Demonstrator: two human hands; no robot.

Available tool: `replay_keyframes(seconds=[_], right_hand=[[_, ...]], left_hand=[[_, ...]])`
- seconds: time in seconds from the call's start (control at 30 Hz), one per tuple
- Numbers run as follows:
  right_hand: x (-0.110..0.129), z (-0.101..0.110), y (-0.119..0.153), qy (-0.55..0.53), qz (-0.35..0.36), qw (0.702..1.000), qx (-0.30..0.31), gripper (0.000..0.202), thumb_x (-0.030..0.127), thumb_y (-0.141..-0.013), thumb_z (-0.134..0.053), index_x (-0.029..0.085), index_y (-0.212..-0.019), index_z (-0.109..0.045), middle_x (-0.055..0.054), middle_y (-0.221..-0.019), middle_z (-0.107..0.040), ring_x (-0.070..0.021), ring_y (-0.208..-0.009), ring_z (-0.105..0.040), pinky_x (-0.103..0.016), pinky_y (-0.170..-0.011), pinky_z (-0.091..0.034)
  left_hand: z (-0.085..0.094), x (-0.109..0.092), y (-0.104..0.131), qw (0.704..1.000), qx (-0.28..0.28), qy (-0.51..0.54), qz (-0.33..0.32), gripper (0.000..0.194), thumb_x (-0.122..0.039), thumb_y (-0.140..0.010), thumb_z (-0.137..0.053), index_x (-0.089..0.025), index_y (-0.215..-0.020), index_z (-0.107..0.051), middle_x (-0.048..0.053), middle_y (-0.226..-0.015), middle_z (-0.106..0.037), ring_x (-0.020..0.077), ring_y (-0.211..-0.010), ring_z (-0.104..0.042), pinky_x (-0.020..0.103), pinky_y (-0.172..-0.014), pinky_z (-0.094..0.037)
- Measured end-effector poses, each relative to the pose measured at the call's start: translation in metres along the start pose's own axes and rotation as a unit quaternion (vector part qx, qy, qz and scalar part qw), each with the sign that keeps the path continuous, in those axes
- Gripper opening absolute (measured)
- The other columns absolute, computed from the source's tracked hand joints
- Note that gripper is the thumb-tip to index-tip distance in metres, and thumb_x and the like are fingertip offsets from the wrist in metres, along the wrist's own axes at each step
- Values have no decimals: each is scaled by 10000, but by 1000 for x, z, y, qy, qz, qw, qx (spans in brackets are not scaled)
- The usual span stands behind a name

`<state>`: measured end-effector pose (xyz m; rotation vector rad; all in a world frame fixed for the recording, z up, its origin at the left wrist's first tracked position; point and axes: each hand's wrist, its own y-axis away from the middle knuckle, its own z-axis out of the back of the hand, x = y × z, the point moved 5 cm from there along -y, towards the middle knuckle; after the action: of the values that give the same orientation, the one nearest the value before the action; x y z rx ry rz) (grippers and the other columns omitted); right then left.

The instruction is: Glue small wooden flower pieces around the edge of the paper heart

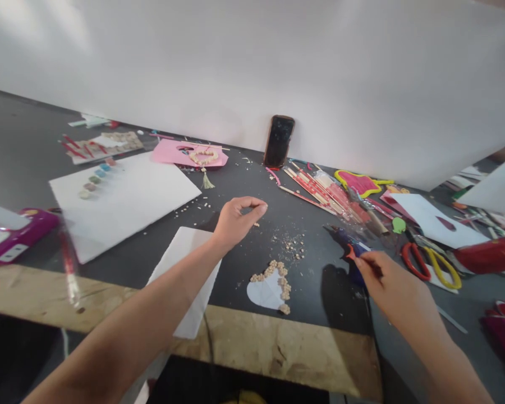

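Observation:
My left hand (pixel 239 221) is over the dark tabletop, thumb and forefinger pinched together; anything between the tips is too small to make out. A tiny beige piece (pixel 256 225) lies just below it. My right hand (pixel 387 280) has its fingers closed on a blue glue gun (pixel 345 241) with an orange trigger, nozzle pointing up and left. Between the hands, near the front edge, lies a white heart-shaped paper (pixel 263 293). Clusters of small beige pieces (pixel 284 275) line its top and right edge. Loose crumbs (pixel 293 245) are scattered above it.
White sheets (pixel 126 196) and a pink card (pixel 168 151) with a beaded ring (pixel 204 157) lie left. A phone (pixel 279 140) leans on the wall. Wrapped chopsticks (pixel 315 191), red-handled scissors (pixel 416 261) and a red case (pixel 488 255) crowd the right.

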<state>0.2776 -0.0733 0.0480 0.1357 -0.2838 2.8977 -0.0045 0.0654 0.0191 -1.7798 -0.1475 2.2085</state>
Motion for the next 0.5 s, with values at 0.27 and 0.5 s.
replay_keyframes(seconds=[0.27, 0.5], right_hand=[[-34, -25, 12, 33, -94, 989, 105, 444, 629, -807, -422, 223, -788, -601, -66, -650, -666, -261, -583, -644, -327, -498, -429], [-32, -31, -9, -13, -143, 984, 106, 344, 546, -733, -516, 212, -691, -587, -81, -625, -630, -276, -598, -624, -316, -499, -366]], left_hand=[[-2, 1, 2, 997, 1, 62, 42, 152, -331, -749, -649, -213, -813, -719, 7, -782, -691, 142, -690, -597, 247, -588, -477], [-6, 4, 3, 996, 20, 62, 59, 165, -302, -715, -672, -198, -839, -704, 23, -824, -696, 123, -663, -591, 262, -629, -484]])
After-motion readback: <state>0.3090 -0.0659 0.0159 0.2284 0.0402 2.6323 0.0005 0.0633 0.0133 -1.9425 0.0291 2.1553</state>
